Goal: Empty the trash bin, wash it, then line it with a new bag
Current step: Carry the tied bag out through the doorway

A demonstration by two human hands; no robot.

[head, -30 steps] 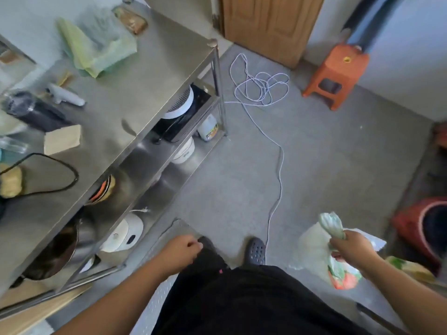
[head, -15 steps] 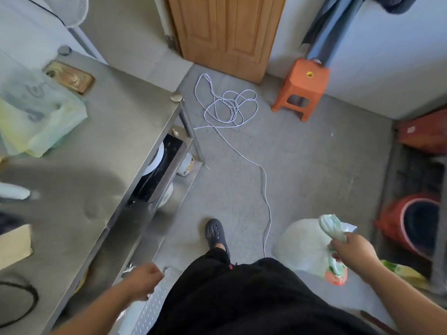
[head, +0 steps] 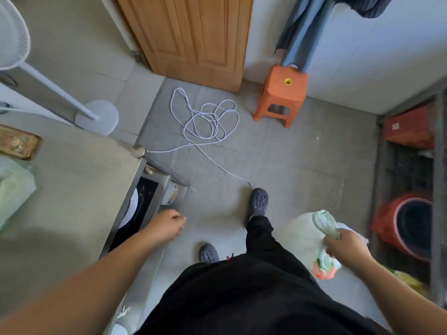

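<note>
My right hand (head: 347,246) grips the twisted neck of a full whitish-green trash bag (head: 302,234), which hangs at my right side above the floor; something orange shows through its lower part. My left hand (head: 169,224) swings free beside the steel table's corner with fingers loosely curled, holding nothing. An orange-red bin with a dark inside (head: 406,226) lies tilted in the low rack at the right.
A steel table (head: 77,189) with shelves runs along my left. A white cord (head: 205,122) lies coiled on the grey floor ahead. An orange stool (head: 281,93) stands by the wooden door (head: 193,32). A white fan stand (head: 96,117) is far left.
I have walked forward toward the door, so table and floor slid back under me. My left hand swung forward. The bag stays gripped in my right hand.
</note>
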